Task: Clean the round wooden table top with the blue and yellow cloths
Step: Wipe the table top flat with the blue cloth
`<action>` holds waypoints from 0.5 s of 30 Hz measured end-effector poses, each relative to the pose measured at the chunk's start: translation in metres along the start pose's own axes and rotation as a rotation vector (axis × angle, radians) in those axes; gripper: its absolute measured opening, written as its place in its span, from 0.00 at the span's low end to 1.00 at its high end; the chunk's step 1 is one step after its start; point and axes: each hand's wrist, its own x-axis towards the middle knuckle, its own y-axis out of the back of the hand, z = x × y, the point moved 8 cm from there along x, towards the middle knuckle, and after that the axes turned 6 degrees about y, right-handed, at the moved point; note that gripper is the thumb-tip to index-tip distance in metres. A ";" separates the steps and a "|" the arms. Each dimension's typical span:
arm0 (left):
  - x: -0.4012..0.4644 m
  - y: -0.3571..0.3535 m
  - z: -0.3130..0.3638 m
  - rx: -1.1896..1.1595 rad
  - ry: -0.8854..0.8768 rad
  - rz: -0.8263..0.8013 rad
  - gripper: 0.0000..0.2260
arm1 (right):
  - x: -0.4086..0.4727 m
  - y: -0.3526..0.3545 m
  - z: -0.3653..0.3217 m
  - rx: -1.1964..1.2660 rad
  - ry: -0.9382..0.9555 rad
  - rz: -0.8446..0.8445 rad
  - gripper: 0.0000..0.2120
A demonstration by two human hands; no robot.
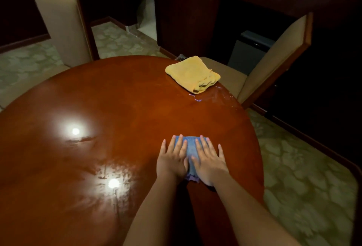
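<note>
Both hands lie flat on the blue cloth (189, 151), at about 4 o'clock on the round desk (117, 108), near its right edge. The left hand (172, 159) covers the cloth's left part and the right hand (210, 162) its right part, side by side, thumbs nearly meeting over the middle. Each grip is wide: fingers straight and slightly spread, pressing down on the cloth and pointing toward 12 o'clock. A strip of blue shows between the hands, past the fingertips, and as a crumpled corner at the wrists.

The yellow cloth (193, 74) lies folded at about 1 o'clock on the desk, close to the far right edge, well apart from the hands. Wet streaks (215, 96) shine on the wood just beside it at 4 o'clock of the cloth.

Two lamp glares (75, 131) show on the polished top at 9 and 7 o'clock. A beige chair (62, 24) stands beyond the desk at 11 o'clock, and another chair (274, 53) at 2 o'clock. Patterned carpet (305, 177) covers the floor.
</note>
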 end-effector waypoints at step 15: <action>0.120 0.033 0.153 0.072 -0.197 -0.006 0.26 | 0.027 0.024 0.179 0.076 -0.237 0.106 0.33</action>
